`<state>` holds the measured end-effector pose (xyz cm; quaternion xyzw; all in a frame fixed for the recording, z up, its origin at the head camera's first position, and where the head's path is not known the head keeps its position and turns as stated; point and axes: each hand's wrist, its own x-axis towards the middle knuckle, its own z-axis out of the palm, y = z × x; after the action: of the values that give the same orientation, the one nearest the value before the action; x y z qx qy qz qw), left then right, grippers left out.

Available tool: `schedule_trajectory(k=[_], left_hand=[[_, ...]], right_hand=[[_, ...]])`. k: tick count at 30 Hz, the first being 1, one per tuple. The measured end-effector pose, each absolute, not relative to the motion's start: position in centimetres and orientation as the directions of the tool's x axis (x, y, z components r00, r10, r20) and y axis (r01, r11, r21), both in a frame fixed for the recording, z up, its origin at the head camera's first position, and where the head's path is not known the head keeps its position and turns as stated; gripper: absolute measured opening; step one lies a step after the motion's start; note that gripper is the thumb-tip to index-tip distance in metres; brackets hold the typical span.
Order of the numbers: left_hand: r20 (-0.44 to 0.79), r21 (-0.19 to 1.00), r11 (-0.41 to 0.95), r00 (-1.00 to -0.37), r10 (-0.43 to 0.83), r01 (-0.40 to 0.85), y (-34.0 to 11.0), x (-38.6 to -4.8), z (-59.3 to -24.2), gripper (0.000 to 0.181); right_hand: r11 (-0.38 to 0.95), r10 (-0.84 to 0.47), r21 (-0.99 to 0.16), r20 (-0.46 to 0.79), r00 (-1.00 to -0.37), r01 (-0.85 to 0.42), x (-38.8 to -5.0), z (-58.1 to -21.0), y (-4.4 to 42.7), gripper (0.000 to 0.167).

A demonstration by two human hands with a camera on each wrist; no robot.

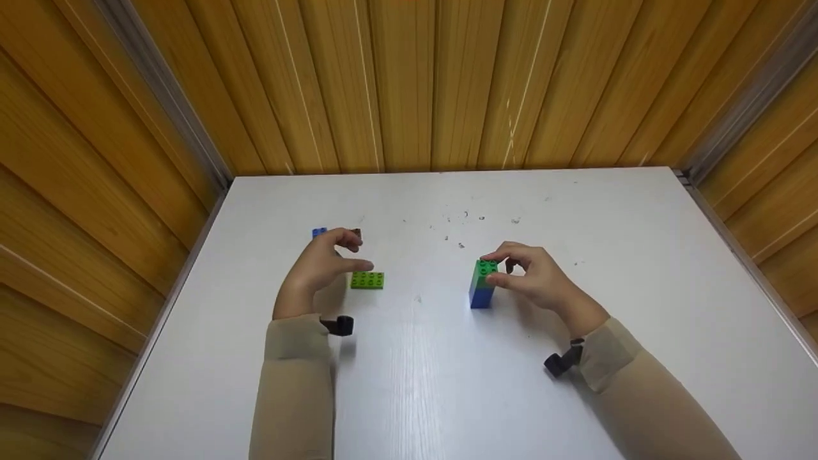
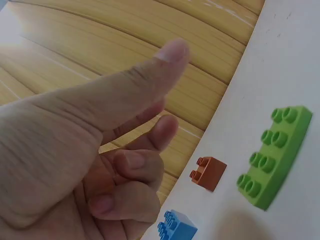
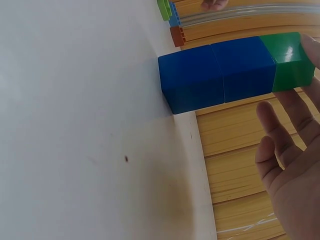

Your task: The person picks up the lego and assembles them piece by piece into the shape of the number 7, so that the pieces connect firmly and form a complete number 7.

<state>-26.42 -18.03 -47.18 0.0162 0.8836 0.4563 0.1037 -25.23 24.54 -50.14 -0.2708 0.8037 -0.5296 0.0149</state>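
Note:
A tower of two blue blocks (image 3: 192,80) with a green block (image 3: 287,60) on top stands upright on the white table. My right hand (image 1: 533,278) pinches the green block between thumb and fingers. Over the left part of the table my left hand (image 1: 319,265) hovers, fingers loosely bent, holding nothing. Near its thumb lies a flat light green brick (image 1: 367,280) with studs up. A blue brick (image 2: 179,228) and a reddish-brown brick (image 2: 209,173) lie beyond that hand, partly hidden by it in the head view.
The white table (image 1: 409,383) meets ribbed wood-look panels (image 1: 409,83) at the back and sides. Small dark marks dot its surface behind the tower. Metal edging (image 1: 172,96) runs along the left corner.

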Motion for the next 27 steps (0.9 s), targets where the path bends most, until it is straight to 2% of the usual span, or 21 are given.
schedule_trajectory(k=[6,13,18,27], left_hand=[[-0.246,0.770,0.622,-0.966,0.085,-0.142,-18.3,-26.5,-48.1,0.062],[-0.323,0.710,0.673,-0.945,0.047,-0.209,-17.7,-26.5,-48.5,0.054],[-0.352,0.666,0.710,-0.935,0.031,-0.228,-17.4,-26.4,-48.7,0.048],[-0.358,0.667,0.710,-0.933,0.040,-0.225,-16.6,-26.3,-48.8,0.042]], right_hand=[[0.280,-0.457,-0.859,0.273,-0.847,-0.428,-25.2,-50.2,24.7,0.035],[0.261,-0.465,-0.858,0.290,-0.837,-0.442,-25.4,-50.2,24.7,0.035],[0.256,-0.464,-0.865,0.282,-0.839,-0.432,-25.4,-50.3,24.7,0.035],[0.259,-0.472,-0.872,0.261,-0.842,-0.416,-25.2,-49.9,24.6,0.034]])
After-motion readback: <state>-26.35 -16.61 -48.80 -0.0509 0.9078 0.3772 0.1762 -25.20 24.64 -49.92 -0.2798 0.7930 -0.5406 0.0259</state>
